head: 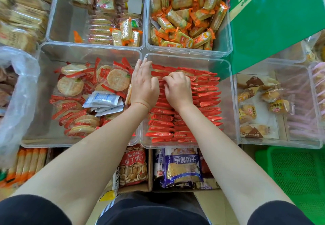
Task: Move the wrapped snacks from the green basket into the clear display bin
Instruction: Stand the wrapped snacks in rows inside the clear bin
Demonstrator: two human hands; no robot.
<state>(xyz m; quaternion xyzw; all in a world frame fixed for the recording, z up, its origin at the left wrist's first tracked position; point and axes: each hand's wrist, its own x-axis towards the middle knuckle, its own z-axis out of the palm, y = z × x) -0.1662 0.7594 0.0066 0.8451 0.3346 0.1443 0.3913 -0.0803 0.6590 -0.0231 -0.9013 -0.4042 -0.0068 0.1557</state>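
1. The clear display bin (228, 91) is transparent, smooth, glossy plastic with a rounded rim.
2. The red-wrapped snacks (205, 93) inside it wear shiny plastic film with crimped, saw-toothed ends.
3. The green basket (297, 172) is matt plastic mesh with an open lattice.
4. The white sachets (103, 100) in the neighbouring bin look like matt paper.
5. The loose bag (22, 91) at far left is thin, crinkled, translucent plastic.
6. The box (150, 172) below is plain brown cardboard.
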